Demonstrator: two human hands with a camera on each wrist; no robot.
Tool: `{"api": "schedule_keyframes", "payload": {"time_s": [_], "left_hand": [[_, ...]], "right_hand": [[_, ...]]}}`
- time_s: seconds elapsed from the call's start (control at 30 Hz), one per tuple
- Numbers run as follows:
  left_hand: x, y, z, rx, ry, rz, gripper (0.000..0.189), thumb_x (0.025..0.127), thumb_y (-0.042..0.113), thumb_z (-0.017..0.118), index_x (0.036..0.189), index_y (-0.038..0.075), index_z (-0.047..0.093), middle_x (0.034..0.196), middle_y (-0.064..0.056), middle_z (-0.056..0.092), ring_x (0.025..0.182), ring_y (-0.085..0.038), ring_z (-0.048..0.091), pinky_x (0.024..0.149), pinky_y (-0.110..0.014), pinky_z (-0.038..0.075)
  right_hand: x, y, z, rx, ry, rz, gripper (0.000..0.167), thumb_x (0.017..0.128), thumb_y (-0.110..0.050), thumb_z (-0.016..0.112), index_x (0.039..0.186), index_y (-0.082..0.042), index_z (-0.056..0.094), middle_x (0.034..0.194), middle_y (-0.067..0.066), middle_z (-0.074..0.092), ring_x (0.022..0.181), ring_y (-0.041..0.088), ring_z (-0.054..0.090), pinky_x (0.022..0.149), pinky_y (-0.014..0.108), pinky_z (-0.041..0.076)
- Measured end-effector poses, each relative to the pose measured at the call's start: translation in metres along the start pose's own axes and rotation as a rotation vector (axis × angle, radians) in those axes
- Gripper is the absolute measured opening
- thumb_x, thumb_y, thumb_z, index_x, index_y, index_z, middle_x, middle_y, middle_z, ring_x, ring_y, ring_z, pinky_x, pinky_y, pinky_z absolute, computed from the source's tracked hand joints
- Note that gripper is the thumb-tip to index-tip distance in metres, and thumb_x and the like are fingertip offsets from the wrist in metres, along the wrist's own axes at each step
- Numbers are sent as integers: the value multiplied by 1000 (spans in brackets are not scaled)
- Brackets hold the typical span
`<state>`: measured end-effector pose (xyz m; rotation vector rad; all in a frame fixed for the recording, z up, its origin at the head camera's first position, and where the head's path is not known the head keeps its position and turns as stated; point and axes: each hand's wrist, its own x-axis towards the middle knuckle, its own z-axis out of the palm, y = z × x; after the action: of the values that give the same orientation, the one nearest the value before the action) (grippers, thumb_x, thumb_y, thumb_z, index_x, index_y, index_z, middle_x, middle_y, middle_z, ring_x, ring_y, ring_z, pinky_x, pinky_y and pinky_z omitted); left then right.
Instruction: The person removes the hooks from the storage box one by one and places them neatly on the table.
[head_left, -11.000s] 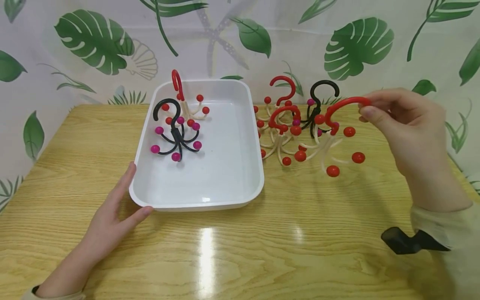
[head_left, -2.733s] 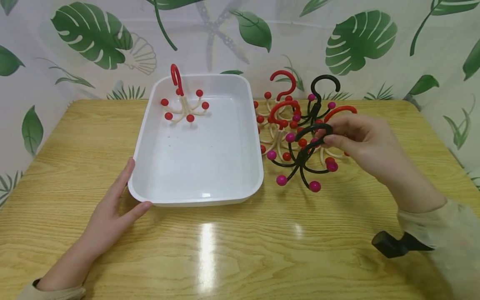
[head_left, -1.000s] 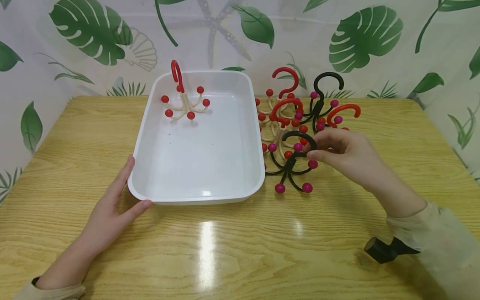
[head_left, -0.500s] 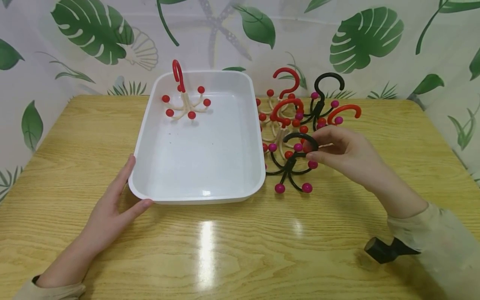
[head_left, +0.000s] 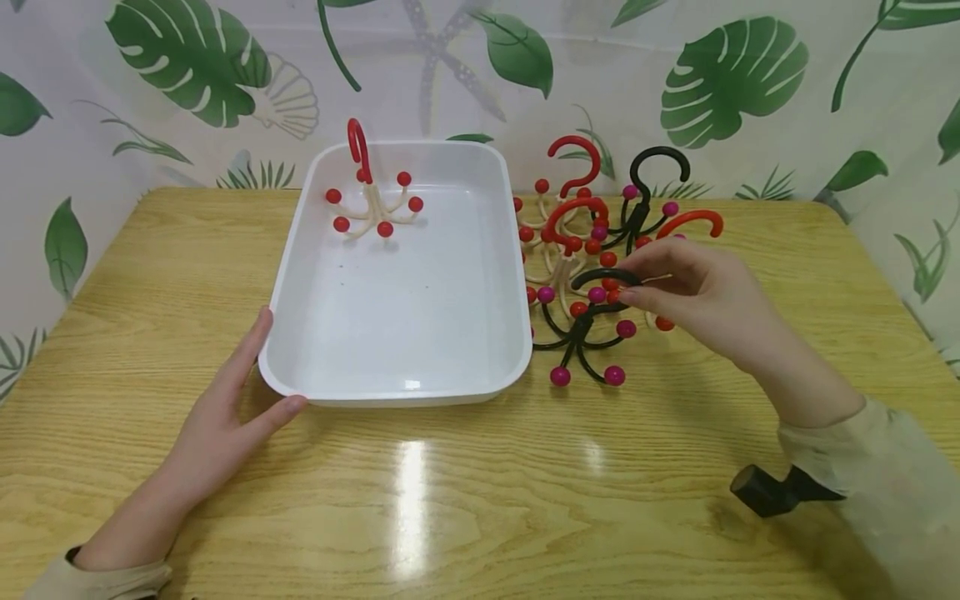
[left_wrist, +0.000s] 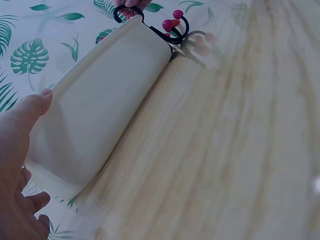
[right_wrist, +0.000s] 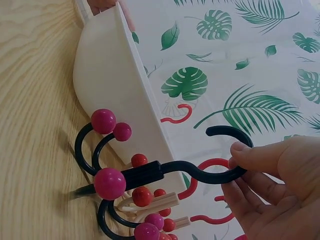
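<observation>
My right hand (head_left: 708,300) pinches the curved hook of a black multi-arm hanger (head_left: 579,329), whose arms end in pink balls. That hanger stands on the table just right of the white tray (head_left: 405,398); the right wrist view shows my thumb on its black hook (right_wrist: 227,175). My left hand (head_left: 217,425) rests at the tray's near left corner, fingers along the left side and thumb at the front rim. In the left wrist view the thumb (left_wrist: 37,105) lies on the rim. Inside the tray, at the back left, stands a cream hanger (head_left: 371,204) with red hook and balls.
Behind the held hanger cluster several others: cream ones with red hooks (head_left: 573,208), another black one (head_left: 636,218) at the back. A red hook (head_left: 690,221) shows behind my right hand. A leaf-patterned cloth (head_left: 600,67) hangs behind the wooden table (head_left: 480,500).
Earlier the black hanger stood in the tray while my right hand held a red-hooked one. The black hanger then moved out and down beside the tray. Lately my right hand shifted slightly.
</observation>
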<state>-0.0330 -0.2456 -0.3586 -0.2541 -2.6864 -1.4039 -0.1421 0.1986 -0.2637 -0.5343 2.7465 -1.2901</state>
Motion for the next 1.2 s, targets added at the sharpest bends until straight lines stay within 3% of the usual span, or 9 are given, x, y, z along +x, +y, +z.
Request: {"api": "schedule_keyframes", "payload": {"time_s": [0.27, 0.57, 0.77, 0.97, 1.2], "left_hand": [[1, 1, 1, 3, -3, -1, 91, 87, 13, 71, 153, 37, 14, 158, 10, 13, 143, -17, 11, 114, -45, 12], [3, 2, 1, -9, -14, -8, 91, 87, 15, 71, 152, 38, 13, 158, 10, 11, 143, -18, 10, 112, -54, 10], [4, 3, 0, -12, -16, -12, 90, 87, 15, 71, 152, 38, 13, 158, 11, 11, 143, -18, 10, 112, -55, 10], [2, 2, -1, -20, -17, -11, 91, 87, 14, 71, 152, 38, 12, 158, 10, 11, 143, -19, 9, 112, -56, 9], [0, 0, 0, -10, -8, -2, 91, 87, 12, 71, 153, 37, 13, 158, 9, 11, 143, -17, 9, 114, -49, 9]], "right_hand": [[2, 2, -3, -19, 6, 28, 27, 89, -12, 68, 115, -5, 64, 110, 7, 62, 88, 5, 64, 72, 17, 52], [0, 0, -6, 14, 15, 16, 28, 89, -16, 69, 115, -8, 64, 111, 4, 63, 94, 8, 63, 73, 19, 53], [3, -19, -8, 99, 57, -110, 25, 89, -7, 67, 114, -5, 64, 109, 4, 64, 93, 14, 62, 73, 19, 52], [14, -56, -8, 186, 110, -278, 22, 87, 3, 65, 110, 2, 64, 107, 12, 64, 94, 21, 62, 80, 20, 52], [31, -96, 18, 293, 50, -387, 23, 85, 6, 66, 108, 5, 64, 106, 14, 63, 97, 23, 61, 85, 25, 51]]}}
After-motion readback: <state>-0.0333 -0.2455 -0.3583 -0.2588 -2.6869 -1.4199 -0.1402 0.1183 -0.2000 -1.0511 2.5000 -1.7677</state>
